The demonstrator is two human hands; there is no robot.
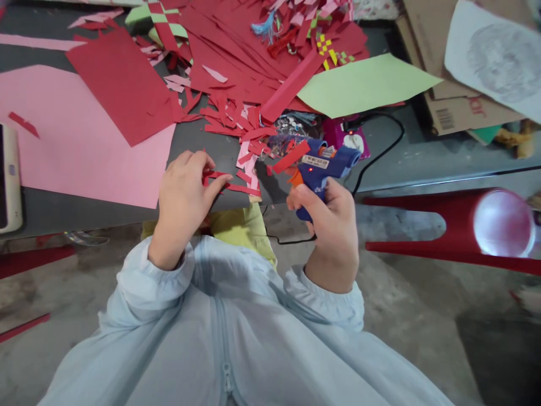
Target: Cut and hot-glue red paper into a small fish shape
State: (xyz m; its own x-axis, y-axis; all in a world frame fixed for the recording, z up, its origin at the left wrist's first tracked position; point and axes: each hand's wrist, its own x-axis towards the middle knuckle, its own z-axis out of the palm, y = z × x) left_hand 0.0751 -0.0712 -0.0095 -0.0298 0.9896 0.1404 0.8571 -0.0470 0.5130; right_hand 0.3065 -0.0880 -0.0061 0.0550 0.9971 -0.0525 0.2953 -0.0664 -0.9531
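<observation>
My right hand is wrapped around the handle of a blue hot glue gun, whose orange nozzle end points left and whose small red light is lit. A red paper strip shows across the front of the gun; I cannot tell whether it touches it. At the table's front edge, my left hand has its thumb and fingers closed on narrow red paper strips. Their inner ends are hidden by the fingers. Red and pink paper scraps lie just beyond this hand.
A pink sheet and a red sheet lie left. More red sheets are heaped at the back, beside a light green sheet. A black cable curves right of the gun. Cardboard sits far right, a phone far left.
</observation>
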